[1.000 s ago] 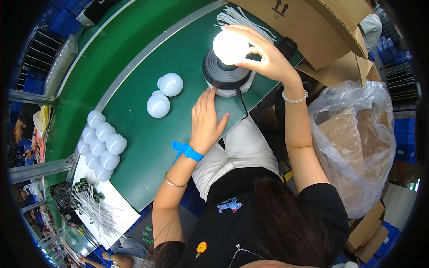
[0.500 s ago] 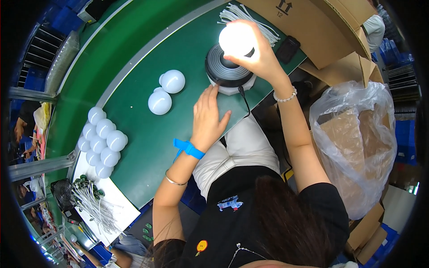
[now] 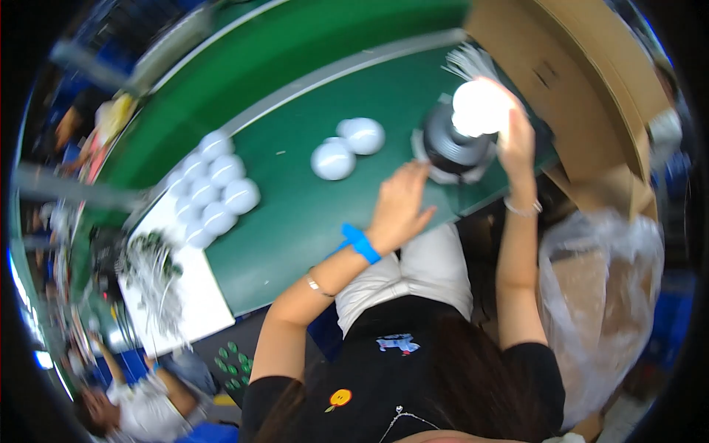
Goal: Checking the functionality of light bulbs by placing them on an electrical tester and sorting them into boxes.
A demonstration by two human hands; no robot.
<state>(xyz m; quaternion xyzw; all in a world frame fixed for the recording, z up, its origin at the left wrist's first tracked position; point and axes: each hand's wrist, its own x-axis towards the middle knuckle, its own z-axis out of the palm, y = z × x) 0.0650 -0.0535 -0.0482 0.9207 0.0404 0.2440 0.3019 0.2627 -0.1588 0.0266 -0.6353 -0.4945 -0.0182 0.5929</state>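
Note:
A brightly lit round light bulb [image 3: 477, 107] is in my right hand [image 3: 519, 144], whose fingers wrap round its far and right sides. It sits at the top of a dark, ribbed round device [image 3: 446, 140] on a pale base; the glare hides where bulb and device meet. My left hand [image 3: 400, 207] lies with fingers stretched out on the green table [image 3: 295, 244], fingertips at the near left edge of the base. Blur hides whether they touch it. Left of the device lie a few unlit white bulbs [image 3: 333, 160].
Several more white bulbs [image 3: 221, 171] are grouped at the table's left end, beside a white board [image 3: 203, 295] with a bundle of white wires [image 3: 159, 284]. White strips [image 3: 470, 62] lie behind the device. Cardboard [image 3: 583, 96] and a clear plastic bag [image 3: 602, 295] stand on the right. Another person sits lower left.
The view has swung, so the table and bulbs appear farther right, with blur. The right hand has shifted round to the lit bulb's right side; the bulb stays lit at the device.

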